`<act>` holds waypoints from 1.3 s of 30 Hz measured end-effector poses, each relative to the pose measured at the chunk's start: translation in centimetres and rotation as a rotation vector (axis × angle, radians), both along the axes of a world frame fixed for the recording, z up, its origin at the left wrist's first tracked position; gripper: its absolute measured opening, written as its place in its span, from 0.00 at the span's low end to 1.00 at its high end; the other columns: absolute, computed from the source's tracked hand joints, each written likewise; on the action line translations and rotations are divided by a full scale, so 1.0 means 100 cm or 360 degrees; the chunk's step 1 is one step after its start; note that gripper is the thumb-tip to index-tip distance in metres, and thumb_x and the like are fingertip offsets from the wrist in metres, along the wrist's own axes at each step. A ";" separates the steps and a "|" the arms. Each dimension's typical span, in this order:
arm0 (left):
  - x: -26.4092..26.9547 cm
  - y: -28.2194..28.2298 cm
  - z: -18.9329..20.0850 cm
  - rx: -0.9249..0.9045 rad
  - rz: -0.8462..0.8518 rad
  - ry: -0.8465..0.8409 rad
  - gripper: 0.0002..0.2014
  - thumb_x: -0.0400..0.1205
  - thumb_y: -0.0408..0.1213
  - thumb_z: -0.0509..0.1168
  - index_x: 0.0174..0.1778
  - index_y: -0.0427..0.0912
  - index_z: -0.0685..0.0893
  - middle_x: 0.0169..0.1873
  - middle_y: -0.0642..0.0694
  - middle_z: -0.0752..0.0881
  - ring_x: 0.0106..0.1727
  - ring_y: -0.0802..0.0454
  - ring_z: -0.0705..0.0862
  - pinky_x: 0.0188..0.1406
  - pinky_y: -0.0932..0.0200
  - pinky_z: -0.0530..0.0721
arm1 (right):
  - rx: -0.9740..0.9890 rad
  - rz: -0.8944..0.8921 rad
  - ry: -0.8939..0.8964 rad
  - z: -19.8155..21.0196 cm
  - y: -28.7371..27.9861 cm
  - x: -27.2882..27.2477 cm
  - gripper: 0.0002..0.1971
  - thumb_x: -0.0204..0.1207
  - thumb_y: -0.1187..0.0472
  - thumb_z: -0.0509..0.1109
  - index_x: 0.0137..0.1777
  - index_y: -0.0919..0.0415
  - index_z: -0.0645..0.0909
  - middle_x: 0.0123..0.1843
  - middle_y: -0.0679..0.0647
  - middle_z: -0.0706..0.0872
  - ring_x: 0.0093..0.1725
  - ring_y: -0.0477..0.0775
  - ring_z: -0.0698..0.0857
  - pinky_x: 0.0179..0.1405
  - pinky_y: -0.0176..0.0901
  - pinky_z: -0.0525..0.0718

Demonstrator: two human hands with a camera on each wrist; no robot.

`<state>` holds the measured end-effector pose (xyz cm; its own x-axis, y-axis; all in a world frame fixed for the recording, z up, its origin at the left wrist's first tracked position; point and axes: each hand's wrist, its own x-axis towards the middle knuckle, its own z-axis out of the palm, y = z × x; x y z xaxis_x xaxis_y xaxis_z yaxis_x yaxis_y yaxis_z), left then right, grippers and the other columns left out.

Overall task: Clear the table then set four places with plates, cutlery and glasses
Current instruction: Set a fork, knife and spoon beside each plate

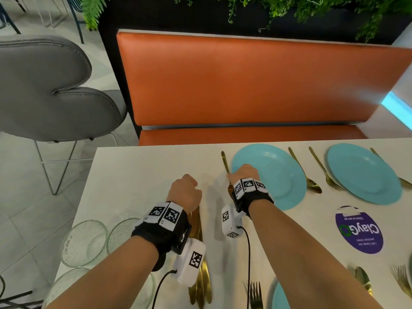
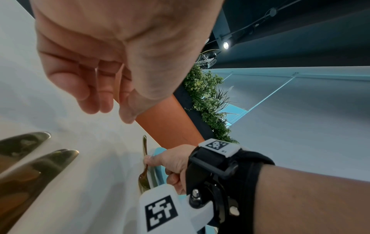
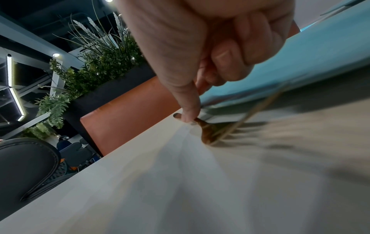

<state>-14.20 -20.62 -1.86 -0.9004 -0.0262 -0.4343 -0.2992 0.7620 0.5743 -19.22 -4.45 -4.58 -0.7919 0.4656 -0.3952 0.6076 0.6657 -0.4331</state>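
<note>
My right hand (image 1: 230, 176) pinches the handle of a gold fork (image 1: 225, 162) that lies on the white table (image 1: 145, 175), just left of a turquoise plate (image 1: 278, 175). In the right wrist view the thumb and fingers (image 3: 190, 109) press the fork (image 3: 210, 133) down beside the plate rim (image 3: 280, 66). My left hand (image 1: 186, 186) hovers loosely curled over the table and holds nothing (image 2: 96, 95). Gold knives (image 1: 201, 284) lie under my left wrist. A second turquoise plate (image 1: 363, 172) sits at the far right, with a gold spoon (image 1: 305, 172) and another fork (image 1: 323, 170) between the plates.
Clear glasses (image 1: 84, 241) stand at the table's near left corner. A purple round sticker (image 1: 359, 230) is on the table at right. A third plate (image 1: 281, 297) and fork (image 1: 255, 293) show at the near edge. An orange bench (image 1: 245, 81) and a grey chair (image 1: 44, 85) lie beyond.
</note>
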 end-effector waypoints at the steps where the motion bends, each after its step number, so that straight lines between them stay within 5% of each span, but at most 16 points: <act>1: 0.001 0.001 0.000 0.0007 0.0003 -0.0007 0.16 0.82 0.38 0.61 0.66 0.39 0.75 0.60 0.39 0.84 0.60 0.44 0.83 0.59 0.56 0.82 | -0.0006 0.0003 -0.0002 0.000 0.000 0.001 0.17 0.72 0.57 0.74 0.30 0.61 0.71 0.40 0.56 0.82 0.39 0.57 0.81 0.37 0.42 0.79; 4: 0.007 0.004 0.000 0.0021 -0.0006 -0.0028 0.16 0.83 0.38 0.61 0.66 0.39 0.74 0.61 0.39 0.83 0.61 0.44 0.83 0.58 0.57 0.81 | -0.0019 0.0033 0.0015 0.005 0.001 0.007 0.13 0.73 0.55 0.74 0.41 0.64 0.77 0.42 0.56 0.81 0.40 0.57 0.79 0.39 0.43 0.78; 9: 0.027 0.014 0.002 -0.0047 -0.0105 -0.0028 0.16 0.83 0.37 0.59 0.66 0.36 0.74 0.63 0.39 0.81 0.65 0.46 0.80 0.54 0.63 0.75 | 0.0113 0.0187 -0.0012 0.021 0.005 0.029 0.20 0.75 0.48 0.71 0.57 0.65 0.79 0.54 0.58 0.84 0.44 0.57 0.78 0.41 0.43 0.74; 14: 0.062 0.033 -0.012 -0.0455 -0.0243 -0.0154 0.24 0.86 0.43 0.54 0.75 0.33 0.64 0.74 0.39 0.71 0.75 0.44 0.70 0.72 0.56 0.70 | 0.0252 0.0367 -0.0100 0.042 0.013 0.068 0.20 0.76 0.48 0.68 0.57 0.65 0.80 0.46 0.56 0.80 0.43 0.55 0.75 0.42 0.42 0.72; 18: 0.096 0.045 -0.030 -0.0810 -0.0346 -0.0282 0.25 0.84 0.49 0.55 0.72 0.36 0.70 0.69 0.40 0.72 0.69 0.43 0.73 0.66 0.54 0.72 | 0.0329 0.0493 -0.0191 0.052 0.020 0.102 0.24 0.77 0.44 0.66 0.60 0.65 0.79 0.56 0.58 0.84 0.53 0.58 0.81 0.44 0.41 0.72; 23: 0.122 0.045 -0.040 -0.0679 -0.0160 -0.0277 0.24 0.78 0.42 0.61 0.69 0.36 0.72 0.67 0.36 0.72 0.68 0.39 0.73 0.62 0.50 0.74 | 0.0226 0.0514 -0.0274 0.047 0.026 0.135 0.20 0.76 0.43 0.66 0.36 0.61 0.74 0.47 0.55 0.80 0.55 0.57 0.83 0.45 0.41 0.74; 28: 0.125 0.043 -0.042 -0.0616 -0.0040 -0.0271 0.20 0.82 0.35 0.57 0.69 0.32 0.67 0.67 0.37 0.73 0.69 0.41 0.75 0.66 0.52 0.75 | 0.0185 0.0447 -0.0279 0.040 0.030 0.159 0.25 0.76 0.44 0.67 0.63 0.63 0.81 0.63 0.56 0.85 0.64 0.57 0.82 0.61 0.45 0.80; 39: 0.123 0.046 -0.037 -0.0619 -0.0189 -0.0314 0.19 0.86 0.33 0.52 0.71 0.30 0.70 0.69 0.35 0.72 0.71 0.41 0.75 0.70 0.54 0.76 | 0.0044 0.0426 -0.0300 0.027 0.018 0.188 0.22 0.74 0.45 0.69 0.57 0.62 0.84 0.57 0.56 0.88 0.58 0.57 0.84 0.56 0.44 0.82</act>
